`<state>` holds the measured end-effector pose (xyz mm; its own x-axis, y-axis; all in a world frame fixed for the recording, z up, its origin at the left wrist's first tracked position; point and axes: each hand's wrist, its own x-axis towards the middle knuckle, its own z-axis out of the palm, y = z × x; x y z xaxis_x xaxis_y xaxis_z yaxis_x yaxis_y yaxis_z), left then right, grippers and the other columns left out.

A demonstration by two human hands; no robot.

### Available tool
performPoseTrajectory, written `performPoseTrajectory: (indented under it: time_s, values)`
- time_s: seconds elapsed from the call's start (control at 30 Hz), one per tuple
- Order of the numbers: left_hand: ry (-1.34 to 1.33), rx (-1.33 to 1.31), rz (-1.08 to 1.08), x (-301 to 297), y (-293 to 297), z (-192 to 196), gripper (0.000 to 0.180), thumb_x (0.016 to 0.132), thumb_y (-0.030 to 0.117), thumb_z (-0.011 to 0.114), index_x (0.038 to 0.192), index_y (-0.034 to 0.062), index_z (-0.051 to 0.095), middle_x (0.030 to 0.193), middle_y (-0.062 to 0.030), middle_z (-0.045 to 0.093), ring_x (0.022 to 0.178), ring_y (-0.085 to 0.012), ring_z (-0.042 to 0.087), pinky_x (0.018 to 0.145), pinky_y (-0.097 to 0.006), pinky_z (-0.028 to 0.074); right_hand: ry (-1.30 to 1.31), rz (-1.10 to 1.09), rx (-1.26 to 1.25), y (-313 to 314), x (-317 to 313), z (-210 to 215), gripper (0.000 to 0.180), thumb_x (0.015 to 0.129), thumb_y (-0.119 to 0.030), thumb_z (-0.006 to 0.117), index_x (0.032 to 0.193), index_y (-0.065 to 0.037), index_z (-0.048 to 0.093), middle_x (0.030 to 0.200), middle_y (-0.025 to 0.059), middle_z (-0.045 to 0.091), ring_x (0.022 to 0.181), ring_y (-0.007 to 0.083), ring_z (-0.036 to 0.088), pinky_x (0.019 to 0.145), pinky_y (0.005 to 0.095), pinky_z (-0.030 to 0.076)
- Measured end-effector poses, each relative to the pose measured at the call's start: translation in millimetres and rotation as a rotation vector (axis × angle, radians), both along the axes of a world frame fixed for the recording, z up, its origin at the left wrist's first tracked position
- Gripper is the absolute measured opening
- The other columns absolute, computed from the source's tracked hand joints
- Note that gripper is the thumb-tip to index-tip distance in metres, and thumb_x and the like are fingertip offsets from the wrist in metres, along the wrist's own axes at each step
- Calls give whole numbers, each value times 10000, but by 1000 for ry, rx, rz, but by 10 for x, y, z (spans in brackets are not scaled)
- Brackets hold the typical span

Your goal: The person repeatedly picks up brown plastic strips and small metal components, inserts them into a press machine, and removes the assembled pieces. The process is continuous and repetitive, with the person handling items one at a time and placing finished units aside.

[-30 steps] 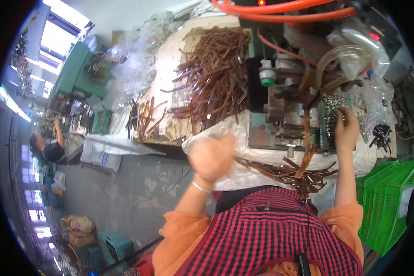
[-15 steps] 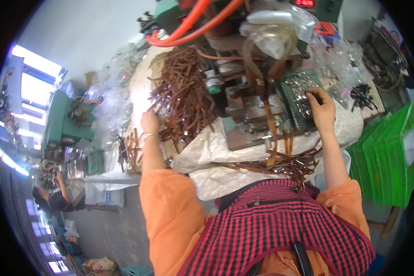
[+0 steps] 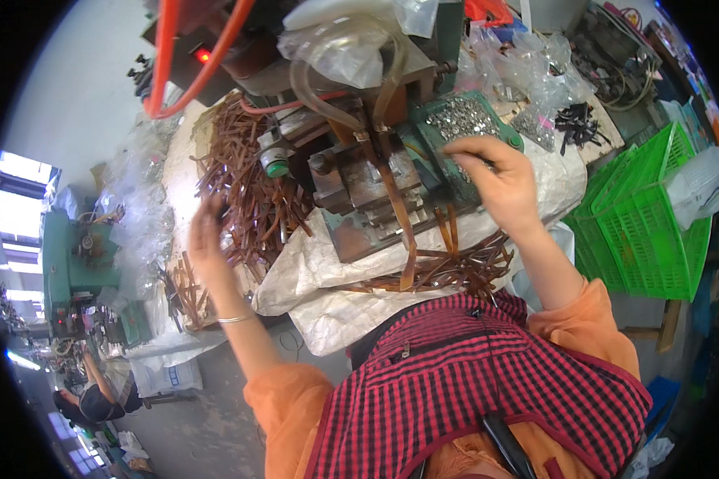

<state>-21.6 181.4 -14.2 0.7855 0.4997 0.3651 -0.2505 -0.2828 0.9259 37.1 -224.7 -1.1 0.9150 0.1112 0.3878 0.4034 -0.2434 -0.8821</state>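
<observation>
Holding thumb and forefinger of the right hand (image 3: 505,182) near each other over the green tray (image 3: 510,140) of small metal pieces (image 3: 462,116) — cannot tell whether pinching one. Holding the left hand (image 3: 206,238) at the left edge of the heap of flat brown strips (image 3: 248,160), too blurred to tell if spread or gripping. Looks like a picking step; would call for separating just one strip and one piece. See a single brown strip (image 3: 397,211) lying across the press fixture (image 3: 358,188). Can read no brand or label — only see a red light (image 3: 204,55).

A bench machine (image 3: 361,182), metal bits (image 3: 462,117) and heaped brown strips (image 3: 252,199) mark a workshop.
</observation>
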Motion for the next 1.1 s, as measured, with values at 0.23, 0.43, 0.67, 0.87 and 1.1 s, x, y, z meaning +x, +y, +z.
performPoseTrajectory:
  time_s: [0.23,0.43,0.67,0.87,1.1]
  values:
    - [32,-129,109,-233,-1074,-244,203,1005,141,614,948,-24,717,854,-28,659,732,-74,545,696,-228,428,-14,-55,277,776,68,-113,285,884,-18,666,1161,27,623,1019,105,715,951,147,677,871,279,509]
    - [-444,-147,-107,-70,-1348,495,70,958,22,620,1014,-12,644,899,-124,718,727,-131,658,599,-197,489,64,52,462,822,85,-10,436,897,-2,643,1310,46,509,1011,104,707,954,136,665,879,257,495]
    - [-644,127,-312,239,-1414,672,118,906,-96,615,1008,-43,589,942,-209,686,871,-265,695,799,-355,579,72,49,354,852,-146,216,500,883,-9,601,1363,43,471,1126,180,689,1015,239,691,925,305,502]
    - [-676,929,-317,50,-1821,223,246,710,145,845,891,60,702,978,-110,734,617,-146,622,508,-260,470,-298,-205,-485,226,273,-134,289,831,-65,648,1114,-53,700,1289,213,607,1274,378,528,1047,471,440]
    - [-719,961,-292,186,-1855,86,254,719,140,846,900,73,681,988,-110,728,537,-121,563,466,-243,420,-257,-453,-663,-307,455,-869,217,807,-150,726,1018,-107,701,1337,168,569,1328,375,459,983,512,446]
